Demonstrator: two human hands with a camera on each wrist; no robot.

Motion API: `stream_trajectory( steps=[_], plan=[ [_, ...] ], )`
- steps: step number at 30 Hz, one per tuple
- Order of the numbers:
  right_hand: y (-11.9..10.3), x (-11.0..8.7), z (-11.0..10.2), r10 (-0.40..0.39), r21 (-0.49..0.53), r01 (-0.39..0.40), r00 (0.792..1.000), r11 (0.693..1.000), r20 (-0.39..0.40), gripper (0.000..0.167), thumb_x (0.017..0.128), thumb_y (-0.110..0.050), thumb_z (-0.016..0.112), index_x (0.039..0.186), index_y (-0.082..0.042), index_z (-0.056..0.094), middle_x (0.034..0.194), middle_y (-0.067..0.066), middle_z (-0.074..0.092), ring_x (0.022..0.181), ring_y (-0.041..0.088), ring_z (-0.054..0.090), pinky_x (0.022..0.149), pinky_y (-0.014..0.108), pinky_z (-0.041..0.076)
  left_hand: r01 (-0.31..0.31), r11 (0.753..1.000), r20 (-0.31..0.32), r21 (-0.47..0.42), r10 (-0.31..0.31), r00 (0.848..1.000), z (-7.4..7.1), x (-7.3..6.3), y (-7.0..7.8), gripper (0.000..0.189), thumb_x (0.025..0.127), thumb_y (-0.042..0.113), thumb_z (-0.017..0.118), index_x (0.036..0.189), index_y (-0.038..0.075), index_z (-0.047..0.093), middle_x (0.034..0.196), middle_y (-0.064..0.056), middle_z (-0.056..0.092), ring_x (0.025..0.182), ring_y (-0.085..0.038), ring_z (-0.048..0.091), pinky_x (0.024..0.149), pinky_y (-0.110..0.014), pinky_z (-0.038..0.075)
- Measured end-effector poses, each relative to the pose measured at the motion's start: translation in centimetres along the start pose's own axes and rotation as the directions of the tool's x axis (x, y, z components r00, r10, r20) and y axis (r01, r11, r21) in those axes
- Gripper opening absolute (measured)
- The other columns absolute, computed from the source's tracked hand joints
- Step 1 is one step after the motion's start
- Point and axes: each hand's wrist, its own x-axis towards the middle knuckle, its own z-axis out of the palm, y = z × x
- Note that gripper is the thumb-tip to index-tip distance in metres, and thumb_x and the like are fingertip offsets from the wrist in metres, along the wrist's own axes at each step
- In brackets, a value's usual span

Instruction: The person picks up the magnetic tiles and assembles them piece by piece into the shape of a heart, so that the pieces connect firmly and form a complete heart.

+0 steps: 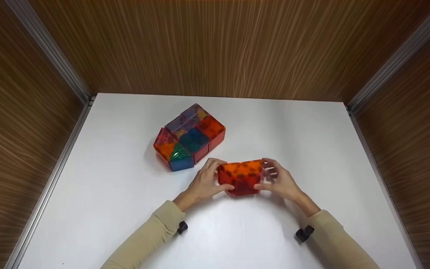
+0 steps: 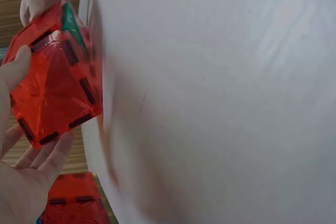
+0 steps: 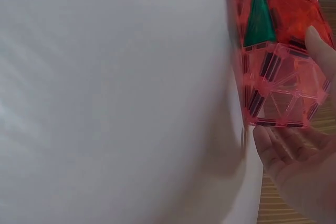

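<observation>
Between both hands is a small block built of translucent magnetic tiles (image 1: 242, 178), mostly red and orange. My left hand (image 1: 202, 182) grips its left end, thumb on the near face and fingers round the far side. The right hand (image 1: 283, 184) holds the opposite end in the same manner. A narrow green triangular tile (image 3: 260, 20) shows on its underside edge in the right wrist view, beside a pink end tile (image 3: 286, 90) with a lattice pattern. In the left wrist view, a solid red square tile (image 2: 50, 95) forms the other end.
Behind and to the left, a larger magnetic-tile structure (image 1: 192, 138) in purple, blue, orange, green and red lies on the white table (image 1: 293, 130). Wood-grain panels (image 1: 215, 48) enclose the back and sides. Small black devices (image 1: 304, 234) are worn near the wrists.
</observation>
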Motion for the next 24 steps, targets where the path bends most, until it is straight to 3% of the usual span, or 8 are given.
stream_trajectory(
  steps=[7,13,20,24],
  plan=[
    [0.1,0.8,0.6,-0.091,-0.012,0.091,0.996,0.996,0.012,0.102,0.071,-0.013,0.099,0.155,-0.002,0.041,0.143,0.021,0.062,0.126,0.039,0.063,0.104,0.056,0.056,0.005,1.0,-0.026,-0.025,-0.006,1.0,-0.3,-0.4,0.1,0.067,0.083,0.039,0.091,0.134,0.008,0.062,0.124,-0.011,0.059,0.118,-0.027,0.067,0.098,-0.037,0.062],
    [-0.1,2.0,1.1,-0.139,-0.023,0.14,0.99,0.99,0.037,0.103,0.074,-0.011,0.097,0.158,-0.002,0.039,0.15,0.019,0.058,0.134,0.041,0.059,0.108,0.059,0.054,-0.014,1.0,-0.068,0.006,0.015,0.998,-1.0,-0.7,0.0,0.06,0.084,0.037,0.09,0.129,0.005,0.066,0.117,-0.011,0.062,0.115,-0.026,0.068,0.096,-0.036,0.063],
    [-0.9,2.2,2.6,-0.156,-0.037,0.155,0.987,0.987,-0.034,0.088,0.081,-0.011,0.091,0.156,-0.003,0.045,0.15,0.02,0.06,0.124,0.039,0.067,0.103,0.055,0.058,0.032,0.999,-0.103,-0.025,-0.035,0.994,-1.5,-1.0,-0.2,0.049,0.087,0.031,0.087,0.124,0.005,0.07,0.11,-0.012,0.064,0.106,-0.026,0.072,0.088,-0.034,0.065],
    [-2.1,1.5,4.0,-0.113,-0.039,0.111,0.992,0.993,-0.058,0.096,0.077,-0.021,0.096,0.157,-0.006,0.045,0.147,0.018,0.06,0.116,0.035,0.069,0.095,0.051,0.061,0.032,0.999,-0.134,-0.019,-0.034,0.99,-1.8,-1.3,-0.1,0.046,0.086,0.029,0.087,0.122,0.004,0.071,0.109,-0.012,0.065,0.102,-0.026,0.073,0.086,-0.035,0.065]
  ],
)
